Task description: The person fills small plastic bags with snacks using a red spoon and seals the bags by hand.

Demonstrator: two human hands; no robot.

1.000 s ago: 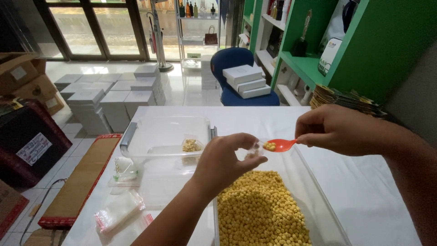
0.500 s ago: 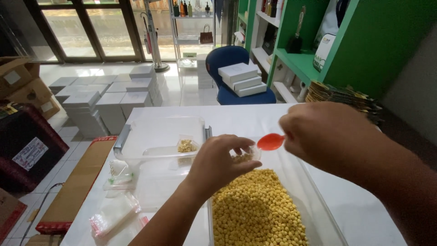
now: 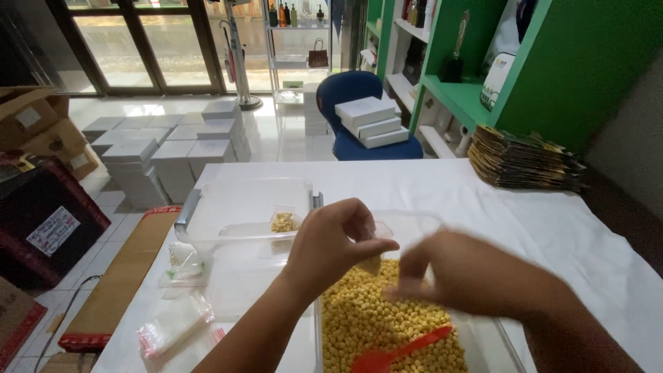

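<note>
1. A small clear bag (image 3: pixel 373 257) is pinched in the left hand (image 3: pixel 331 243) above the pellets (image 3: pixel 387 321).
2. The right hand (image 3: pixel 469 276), at 3 o'clock, is blurred; its grasp cannot be told.
3. The bag should be held upright while it is closed.
4. The red spoon (image 3: pixel 400 356) lies released at 6 o'clock.

left hand (image 3: pixel 338 242): fingers curled, thumb pinched to forefinger; right hand (image 3: pixel 463 273): blurred, fingers bent toward left
</note>
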